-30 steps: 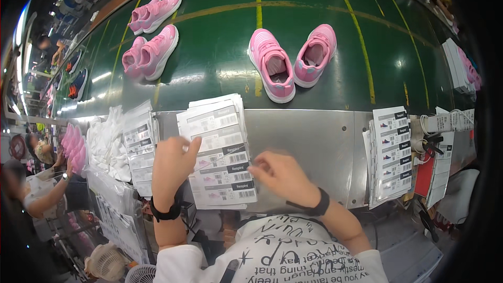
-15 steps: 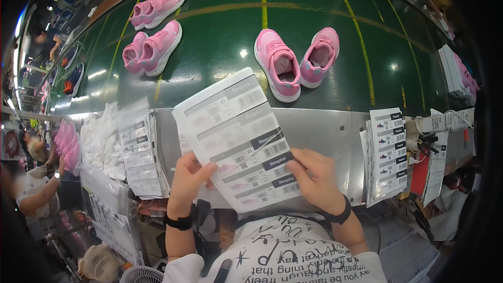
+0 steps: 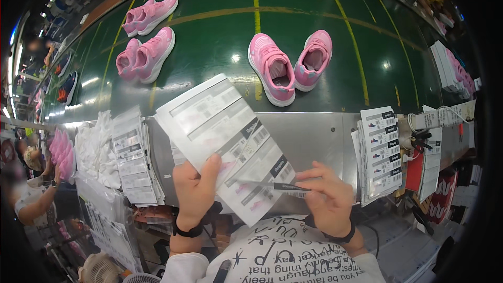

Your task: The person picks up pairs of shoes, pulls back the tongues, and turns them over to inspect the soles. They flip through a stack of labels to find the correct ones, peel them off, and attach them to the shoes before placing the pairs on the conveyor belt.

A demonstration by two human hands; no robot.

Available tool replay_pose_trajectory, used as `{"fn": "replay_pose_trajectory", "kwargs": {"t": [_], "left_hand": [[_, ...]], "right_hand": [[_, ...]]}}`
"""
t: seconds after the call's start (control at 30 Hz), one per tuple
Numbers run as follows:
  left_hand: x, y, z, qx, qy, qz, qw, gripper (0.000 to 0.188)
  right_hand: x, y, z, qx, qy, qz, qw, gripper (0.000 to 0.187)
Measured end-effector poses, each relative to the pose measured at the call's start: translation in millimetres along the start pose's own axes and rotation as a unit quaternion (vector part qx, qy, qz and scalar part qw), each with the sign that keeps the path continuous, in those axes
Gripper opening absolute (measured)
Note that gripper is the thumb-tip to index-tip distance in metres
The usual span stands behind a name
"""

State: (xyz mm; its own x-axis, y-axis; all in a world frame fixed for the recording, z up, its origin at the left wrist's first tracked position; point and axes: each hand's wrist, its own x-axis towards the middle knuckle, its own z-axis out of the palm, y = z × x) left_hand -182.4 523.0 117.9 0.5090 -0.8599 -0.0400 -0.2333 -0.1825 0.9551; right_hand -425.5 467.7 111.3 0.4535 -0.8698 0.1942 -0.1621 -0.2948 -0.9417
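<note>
My left hand (image 3: 195, 191) grips a tilted white sheet of shoe labels (image 3: 201, 118), its thumb on top near the left edge. The labels carry barcodes, dark bars and small pink shoe pictures; the upper slots of the sheet look bare. Between the fingers and thumb of my right hand (image 3: 331, 199) is one label (image 3: 285, 186), lifted at the lower right of the sheet. Whether its far end still sticks to the sheet, I cannot tell. Beyond the sheet, a pink left sneaker (image 3: 271, 65) and a pink right sneaker (image 3: 314, 57) stand side by side on the green belt.
More pink sneakers (image 3: 149, 55) stand at the belt's far left. Label stacks (image 3: 380, 152) lean at the right of the metal ledge (image 3: 314, 141), others (image 3: 133, 157) at the left beside white tissue (image 3: 97, 149). A co-worker's arm (image 3: 44, 199) shows far left.
My right hand has moved down and right, pulling a label up from the sheet. The sheet has shifted left and tilted more, with my left thumb now flatter across it.
</note>
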Motion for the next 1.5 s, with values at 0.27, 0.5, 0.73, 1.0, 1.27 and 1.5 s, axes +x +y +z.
{"fn": "replay_pose_trajectory", "kwargs": {"t": [0.27, 0.5, 0.73, 1.0, 1.27, 1.5], "left_hand": [[24.3, -35.3, -83.9, -0.025, -0.098, -0.135, 0.986, 0.029], [42.8, -14.3, -104.6, 0.468, -0.131, -0.032, 0.873, 0.034], [51.0, 68.8, -21.1, -0.083, -0.429, -0.055, 0.898, 0.029], [43.7, 86.5, 31.3, 0.006, -0.511, -0.14, 0.848, 0.013], [27.4, 72.8, 26.8, -0.108, -0.441, -0.083, 0.887, 0.021], [18.4, 78.4, 26.2, -0.073, -0.407, 0.022, 0.91, 0.012]], "right_hand": [[21.2, -22.2, -23.9, 0.176, -0.048, 0.096, 0.979, 0.024], [30.8, -25.5, -28.6, 0.239, -0.058, 0.148, 0.958, 0.022], [32.9, -34.1, -24.7, 0.2, -0.024, 0.098, 0.975, 0.014], [31.1, -31.1, -29.3, 0.028, 0.002, 0.025, 0.999, 0.012], [9.7, -39.9, -27.3, -0.198, 0.145, -0.1, 0.964, 0.039], [4.6, -45.1, -5.9, -0.196, 0.108, -0.163, 0.961, 0.032]]}}
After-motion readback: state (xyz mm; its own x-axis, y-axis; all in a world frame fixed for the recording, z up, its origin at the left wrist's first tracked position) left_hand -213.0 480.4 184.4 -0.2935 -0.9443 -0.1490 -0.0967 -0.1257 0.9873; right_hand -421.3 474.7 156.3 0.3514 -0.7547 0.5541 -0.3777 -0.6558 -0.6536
